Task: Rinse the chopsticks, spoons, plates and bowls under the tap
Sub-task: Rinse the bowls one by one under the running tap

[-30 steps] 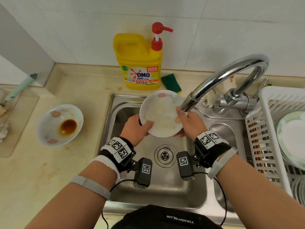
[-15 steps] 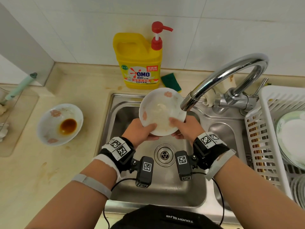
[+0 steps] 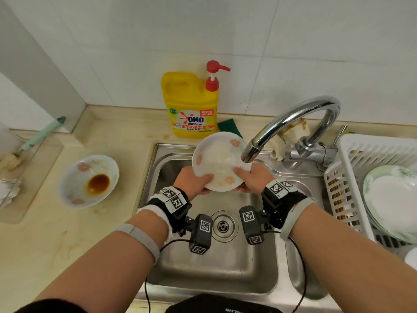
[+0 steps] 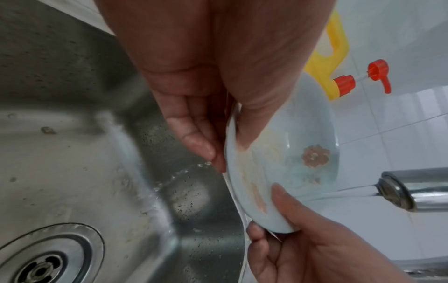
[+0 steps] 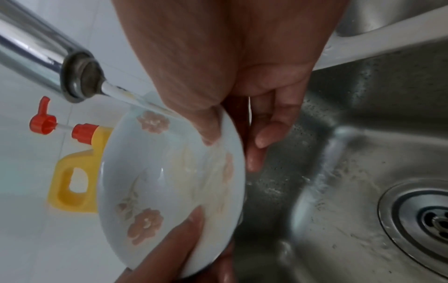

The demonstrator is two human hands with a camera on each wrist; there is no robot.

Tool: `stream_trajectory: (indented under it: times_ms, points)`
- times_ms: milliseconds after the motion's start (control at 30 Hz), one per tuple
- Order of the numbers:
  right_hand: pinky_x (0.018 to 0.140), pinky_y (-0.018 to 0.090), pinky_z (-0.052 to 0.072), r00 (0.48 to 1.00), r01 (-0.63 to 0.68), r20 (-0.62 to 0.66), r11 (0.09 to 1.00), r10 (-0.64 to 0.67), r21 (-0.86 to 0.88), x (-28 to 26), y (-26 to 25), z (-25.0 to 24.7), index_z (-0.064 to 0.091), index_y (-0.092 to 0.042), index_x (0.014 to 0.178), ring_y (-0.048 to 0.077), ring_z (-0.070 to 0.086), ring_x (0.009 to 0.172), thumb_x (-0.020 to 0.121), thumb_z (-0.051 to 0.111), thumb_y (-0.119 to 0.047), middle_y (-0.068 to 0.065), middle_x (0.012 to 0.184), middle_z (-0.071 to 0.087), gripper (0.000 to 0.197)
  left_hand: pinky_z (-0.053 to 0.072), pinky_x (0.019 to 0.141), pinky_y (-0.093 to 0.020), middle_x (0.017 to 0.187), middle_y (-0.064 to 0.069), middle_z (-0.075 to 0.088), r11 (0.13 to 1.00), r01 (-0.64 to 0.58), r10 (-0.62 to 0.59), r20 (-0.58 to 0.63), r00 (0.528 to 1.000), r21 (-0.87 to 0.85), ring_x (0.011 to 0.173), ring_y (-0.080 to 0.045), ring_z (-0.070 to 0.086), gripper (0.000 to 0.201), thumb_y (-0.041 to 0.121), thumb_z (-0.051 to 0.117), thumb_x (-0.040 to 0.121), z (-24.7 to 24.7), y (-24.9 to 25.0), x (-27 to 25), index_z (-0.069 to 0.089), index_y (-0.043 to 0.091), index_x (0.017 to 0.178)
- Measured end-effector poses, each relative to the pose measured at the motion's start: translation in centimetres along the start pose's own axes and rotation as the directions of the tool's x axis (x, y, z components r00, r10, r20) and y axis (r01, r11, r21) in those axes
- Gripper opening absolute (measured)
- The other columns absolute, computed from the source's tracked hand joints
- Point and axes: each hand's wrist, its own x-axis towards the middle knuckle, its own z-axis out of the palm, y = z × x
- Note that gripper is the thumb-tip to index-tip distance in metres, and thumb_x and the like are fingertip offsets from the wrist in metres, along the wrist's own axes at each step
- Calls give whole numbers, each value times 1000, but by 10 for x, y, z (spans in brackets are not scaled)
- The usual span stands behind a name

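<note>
A white bowl with pink flowers (image 3: 216, 161) (image 4: 286, 168) (image 5: 169, 187) is held tilted over the sink (image 3: 158, 168), just under the tap spout (image 3: 249, 152). Water runs from the spout (image 5: 80, 76) (image 4: 397, 191) onto the bowl's inside near my right thumb. My left hand (image 3: 194, 181) (image 4: 218, 114) grips the bowl's near left rim, thumb inside and fingers behind. My right hand (image 3: 252, 177) (image 5: 232, 95) grips the near right rim the same way. A second flowered bowl with brown sauce (image 3: 89, 180) sits on the counter to the left.
A yellow dish-soap bottle with a red pump (image 3: 191, 102) and a green sponge (image 3: 229, 126) stand behind the sink. A white drying rack (image 3: 352, 172) at the right holds plates (image 3: 392, 199) and chopsticks (image 3: 337, 197). The drain (image 3: 223, 225) lies below the hands.
The bowl has been turned in both hands, so its flowers sit in new places. The hands have shifted along the rim, from the sides toward its near edge.
</note>
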Motion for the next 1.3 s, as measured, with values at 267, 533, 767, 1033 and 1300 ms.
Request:
stream_trajectory:
  times_ms: [267, 533, 767, 1033, 1300]
  points:
    - [46, 27, 51, 986, -144, -36, 951, 160, 272, -4, -8, 10, 59, -16, 97, 21, 67, 56, 101, 62, -15, 10, 76, 70, 5, 64, 65, -41, 116, -24, 66, 960, 91, -76, 65, 995, -266, 89, -34, 72, 28, -4, 60, 96, 10, 16, -10, 55, 0, 123]
    - [50, 34, 59, 971, -148, -133, 932, 201, 331, -15, -12, -4, 63, -16, 93, 31, 76, 66, 101, 59, -44, 18, 85, 75, 29, 60, 78, -35, 118, -18, 70, 975, -50, 55, -18, 998, 215, 105, -33, 68, 39, 12, 69, 94, 0, 29, -16, 59, -4, 128]
    - [54, 30, 59, 979, -133, -102, 935, 175, 329, -19, -5, 14, 59, -9, 115, 29, 71, 66, 105, 54, -14, 14, 81, 71, 13, 64, 63, -35, 129, -20, 64, 999, 28, -28, -10, 1000, 19, 102, -35, 68, 41, 2, 67, 92, 0, 17, -20, 55, -1, 131]
    - [39, 23, 53, 969, -187, -55, 855, 243, 485, -22, -1, 29, 59, -10, 94, 17, 69, 46, 101, 59, -6, 9, 61, 71, 8, 64, 70, -41, 120, -33, 66, 955, 145, -135, 56, 989, -257, 95, -42, 72, 36, -2, 54, 99, 8, 11, -24, 50, -9, 135]
    - [64, 38, 64, 968, -152, -149, 943, 203, 297, -15, -2, 7, 60, -14, 96, 23, 74, 58, 105, 53, -26, 10, 62, 73, 17, 64, 79, -41, 99, -23, 73, 998, 67, -67, 28, 997, -17, 90, -32, 74, 30, 2, 60, 97, -3, 15, -20, 56, -11, 124]
